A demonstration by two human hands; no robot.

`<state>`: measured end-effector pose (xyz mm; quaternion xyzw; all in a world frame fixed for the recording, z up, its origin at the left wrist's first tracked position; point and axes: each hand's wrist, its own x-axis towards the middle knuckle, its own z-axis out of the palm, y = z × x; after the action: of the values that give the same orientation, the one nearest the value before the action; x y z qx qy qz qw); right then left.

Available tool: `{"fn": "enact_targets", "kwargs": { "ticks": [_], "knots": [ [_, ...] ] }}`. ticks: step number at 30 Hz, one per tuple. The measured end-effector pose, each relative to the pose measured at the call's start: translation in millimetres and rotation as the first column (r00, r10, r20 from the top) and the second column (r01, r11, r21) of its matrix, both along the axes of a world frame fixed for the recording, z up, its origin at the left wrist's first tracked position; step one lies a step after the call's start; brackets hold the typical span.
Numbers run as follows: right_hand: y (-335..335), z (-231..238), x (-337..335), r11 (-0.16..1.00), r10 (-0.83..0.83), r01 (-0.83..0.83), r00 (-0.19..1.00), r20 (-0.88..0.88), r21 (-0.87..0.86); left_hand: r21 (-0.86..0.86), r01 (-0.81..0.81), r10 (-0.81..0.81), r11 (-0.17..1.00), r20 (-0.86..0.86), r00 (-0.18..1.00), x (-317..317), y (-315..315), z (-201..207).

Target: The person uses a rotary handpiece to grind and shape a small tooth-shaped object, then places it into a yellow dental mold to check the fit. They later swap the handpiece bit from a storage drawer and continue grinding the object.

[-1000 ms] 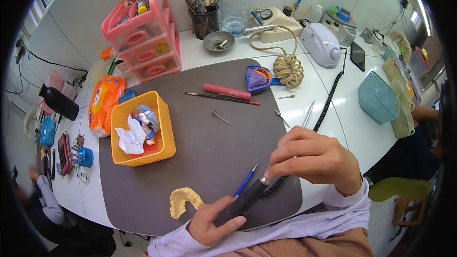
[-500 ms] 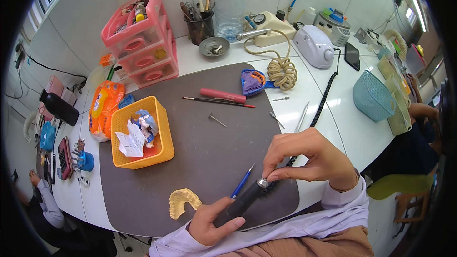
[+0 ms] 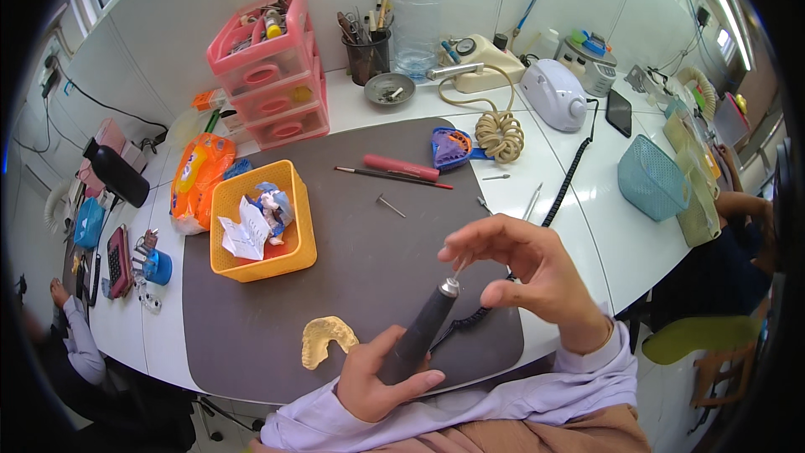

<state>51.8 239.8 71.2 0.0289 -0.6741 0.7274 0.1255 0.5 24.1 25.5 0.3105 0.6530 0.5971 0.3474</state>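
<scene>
My left hand (image 3: 373, 377) is wrapped round a black rotary handpiece (image 3: 412, 342), its silver tip tilted up and away to the right. A thin metal shank (image 3: 458, 268) stands out of that tip. Just beside it my right hand (image 3: 537, 273) is open, thumb and fingers apart, curved about the tip without gripping it. A black coiled cord (image 3: 464, 319) shows behind the handpiece. To the left of the handpiece lies a yellowish horseshoe-shaped dental cast (image 3: 317, 341). Farther off, a small bur with a flat head (image 3: 392, 206) rests on the grey mat (image 3: 251, 331).
A yellow basket (image 3: 289, 265) with paper and wrappers stands left. Beyond lie a brush (image 3: 394, 177), a pink stick (image 3: 401, 168) and a blue impression tray (image 3: 451, 148). A white control unit (image 3: 554, 94), pink drawers (image 3: 272, 75) and a teal basket (image 3: 654, 176) stand around.
My right fingers have let go of the handpiece's tip and spread, baring the thin shank. The handpiece has swung slightly left and more upright. The blue pen beside it no longer shows.
</scene>
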Motion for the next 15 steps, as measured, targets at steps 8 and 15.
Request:
{"fn": "enact_targets", "kwargs": {
  "ticks": [8,15],
  "knots": [
    [-81.8,-41.3,20.3,0.954,-0.083,0.072,0.996,-0.024,-0.292,0.065,-0.141,0.154,0.988,-0.333,0.93,18.4,16.8,-6.8],
    [-67.7,-45.9,35.8,0.908,0.257,-0.326,0.929,-0.264,-0.263,0.364,0.032,0.031,0.931,-0.166,0.986,42.6,21.3,-16.5]
  ]
}}
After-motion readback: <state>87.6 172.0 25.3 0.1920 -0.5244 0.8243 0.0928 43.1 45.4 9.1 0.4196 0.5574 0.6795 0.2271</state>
